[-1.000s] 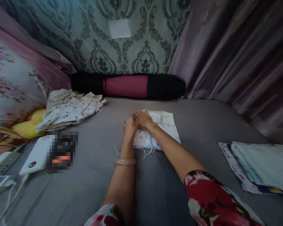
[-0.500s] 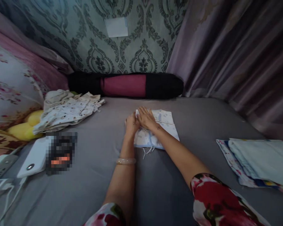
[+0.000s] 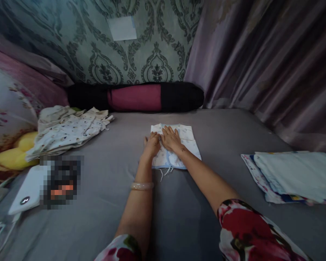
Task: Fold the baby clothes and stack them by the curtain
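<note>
A folded white baby garment [image 3: 189, 144] with blue trim and a small print lies flat on the grey bedsheet. Thin white ties trail from its near edge. My right hand [image 3: 171, 140] rests palm down on its upper middle, fingers stretched out. At the garment's left edge my left hand [image 3: 152, 145] lies on the cloth, fingers extended and thumb a little apart, close beside the right hand. Both hands cover part of the fabric, and neither grips it.
On the left lie a heap of printed clothes [image 3: 70, 127], a yellow plush piece [image 3: 12, 158] and a white power bank [image 3: 29, 188] with a cable, beside a blurred-out object. Folded cloths [image 3: 290, 174] lie at right. A black and maroon bolster [image 3: 134, 98] lines the wall.
The camera view has shifted slightly to the right. My right hand has slid a little down and inward over the garment, whose upper left part now lies flatter. My left fingers look straighter.
</note>
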{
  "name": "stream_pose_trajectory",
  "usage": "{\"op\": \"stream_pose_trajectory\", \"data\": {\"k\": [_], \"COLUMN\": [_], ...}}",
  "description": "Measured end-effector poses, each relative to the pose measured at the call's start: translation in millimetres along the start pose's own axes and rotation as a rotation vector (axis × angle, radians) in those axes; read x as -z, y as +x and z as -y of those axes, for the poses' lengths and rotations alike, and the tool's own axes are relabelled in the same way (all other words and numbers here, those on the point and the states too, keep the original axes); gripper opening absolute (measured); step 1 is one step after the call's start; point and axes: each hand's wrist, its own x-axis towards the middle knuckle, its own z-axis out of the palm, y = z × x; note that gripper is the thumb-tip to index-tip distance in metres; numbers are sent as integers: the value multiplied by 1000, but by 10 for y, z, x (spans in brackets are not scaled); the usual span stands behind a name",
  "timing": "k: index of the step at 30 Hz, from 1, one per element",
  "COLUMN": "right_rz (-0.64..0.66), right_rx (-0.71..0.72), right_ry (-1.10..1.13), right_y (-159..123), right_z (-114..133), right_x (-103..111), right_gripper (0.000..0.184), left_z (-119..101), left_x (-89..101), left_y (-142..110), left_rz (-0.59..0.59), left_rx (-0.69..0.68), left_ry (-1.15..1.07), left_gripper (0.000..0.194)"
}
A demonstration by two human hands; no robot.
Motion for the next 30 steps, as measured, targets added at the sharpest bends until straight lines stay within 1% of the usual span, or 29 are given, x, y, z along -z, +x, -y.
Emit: {"op": "stream_pose_trajectory", "data": {"k": [4, 8, 10, 12, 14, 16, 18, 21, 24, 27, 30], "right_rz": [59, 5, 11, 22, 13, -9, 2, 64, 48, 11, 60], "right_rx": [21, -12, -34, -48, -54, -53, -54, -59, -58, -101, -180], "right_ry": [68, 38, 14, 0, -11, -14, 2, 66, 91, 59, 61], "right_y": [-12, -82, -127, -162, -173, -160, -140, -172, -354, -643, -910], "right_z": [-103, -319, -412, -468, -486, -483, -481, -492, -478, -400, -271], "right_x": [135, 235, 215, 157, 94, 61, 72, 148, 219, 227, 199], "right_gripper": [56, 57, 56, 56, 55, 55, 55, 56, 59, 61, 63], "left_z": [15, 46, 58, 63, 67, 80, 106, 152, 176, 181, 184], "left_x": [28, 75, 85, 77, 52, 18, -16, -49, -63, -60, -24], "left_y": [-4, 6, 7, -1, -13, -24, -30, -33, -25, -1, 20], "left_rz": [-24, -89, -91, -62, -31, -27, -46, -74, -91, -95, -46], "left_rx": [-7, 16, 35, 42, 40, 36, 27, 7, -4, -10, 3], "left_ry": [-37, -68, -62, -45, -28, -14, -6, -2, -2, -13, -25], "left_gripper": [42, 40, 40, 40, 40, 42, 43, 43, 43, 43, 44]}}
